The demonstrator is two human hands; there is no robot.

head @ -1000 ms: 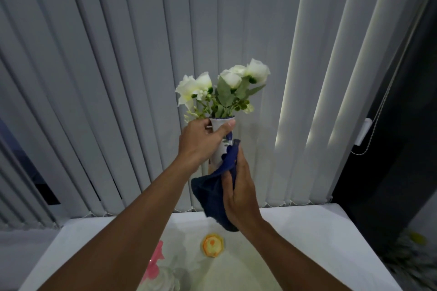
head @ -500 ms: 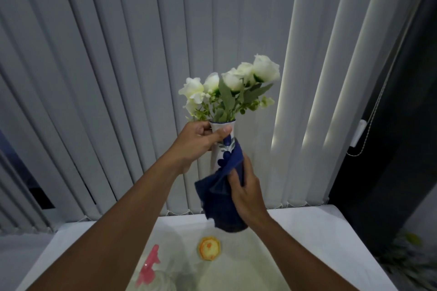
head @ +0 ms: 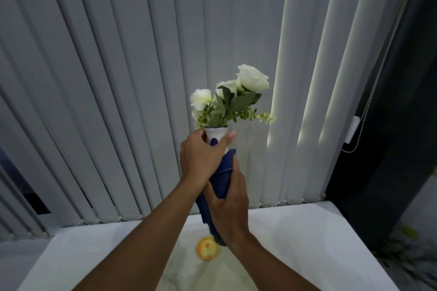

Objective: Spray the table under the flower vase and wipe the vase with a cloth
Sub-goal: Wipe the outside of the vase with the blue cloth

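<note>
A white vase (head: 216, 134) with blue markings holds white roses (head: 251, 78) and green leaves. It is lifted in the air above the white table (head: 307, 243). My left hand (head: 201, 156) grips the vase just below its rim, thumb across the front. My right hand (head: 228, 201) presses a dark blue cloth (head: 222, 179) around the vase's lower body, which the cloth and both hands hide. The spray bottle is not in view.
A small round yellow and orange object (head: 207, 248) lies on the table below my hands. Grey vertical blinds (head: 118, 78) hang close behind the table. A dark wall (head: 390, 149) with a blind cord stands to the right.
My right hand has slid the cloth further down and around the vase. The vase has turned and tilted slightly right. The pink spray bottle at the bottom left has dropped out of view.
</note>
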